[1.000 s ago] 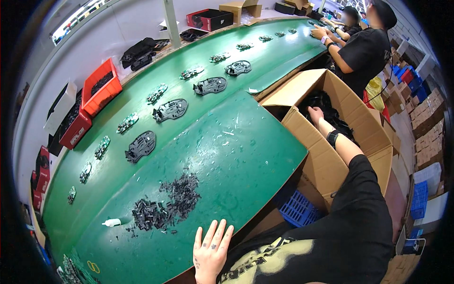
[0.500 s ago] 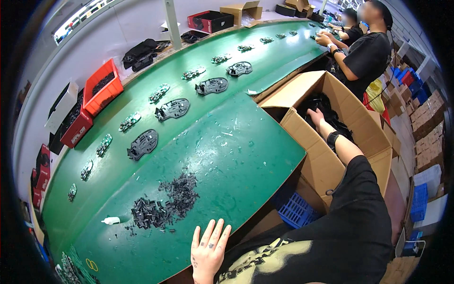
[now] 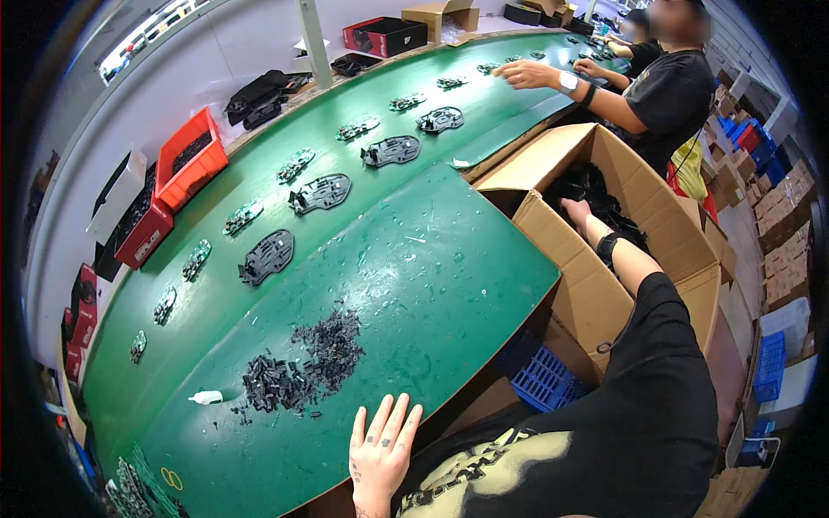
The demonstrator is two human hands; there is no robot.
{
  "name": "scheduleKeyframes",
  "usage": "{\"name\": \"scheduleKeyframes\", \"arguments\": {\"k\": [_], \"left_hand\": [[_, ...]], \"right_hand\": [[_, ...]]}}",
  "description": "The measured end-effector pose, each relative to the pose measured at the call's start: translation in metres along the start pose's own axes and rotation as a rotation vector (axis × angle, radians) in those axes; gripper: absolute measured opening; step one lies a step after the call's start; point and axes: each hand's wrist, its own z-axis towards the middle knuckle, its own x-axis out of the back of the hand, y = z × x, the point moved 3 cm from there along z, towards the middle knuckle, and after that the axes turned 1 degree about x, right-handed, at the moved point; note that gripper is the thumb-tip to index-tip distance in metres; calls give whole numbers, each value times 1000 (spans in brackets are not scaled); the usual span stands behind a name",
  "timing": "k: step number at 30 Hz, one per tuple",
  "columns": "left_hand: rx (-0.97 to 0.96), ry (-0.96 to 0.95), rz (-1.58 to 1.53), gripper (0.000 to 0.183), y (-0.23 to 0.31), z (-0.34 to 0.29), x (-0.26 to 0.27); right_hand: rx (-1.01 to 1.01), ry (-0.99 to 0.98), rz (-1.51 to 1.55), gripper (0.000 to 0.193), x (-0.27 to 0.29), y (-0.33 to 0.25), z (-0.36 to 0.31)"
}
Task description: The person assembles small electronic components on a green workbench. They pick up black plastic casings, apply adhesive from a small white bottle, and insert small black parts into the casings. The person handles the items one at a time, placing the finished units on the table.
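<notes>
Green bench, one hand flat at its near edge, the other down in a carton.

Left hand lies open, fingers spread, gripping nothing, on the green table right at its near edge; at its 11 o'clock, close by, sits a heap of small black plastic parts, dark and jumbled, with a small white bottle further left. Bare green surface opens from 12 to 2 o'clock up to the table's right edge. Right hand reaches into the cardboard box at 2 o'clock, among black pieces; its grip cannot be told.
</notes>
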Motion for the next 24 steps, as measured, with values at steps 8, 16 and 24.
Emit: {"name": "scheduleKeyframes", "arguments": {"k": [8,16,24], "left_hand": [[-10,6,7,39,-1,0,-1],[-17,13,-32,38,-6,-3,-4],[-17,10,-38,37,-11,-5,-6]], "right_hand": [[148,29,28,57,15,-9,-62],[88,62,112,56,22,9,-60],[73,58,348,43,34,7,-68]]}}
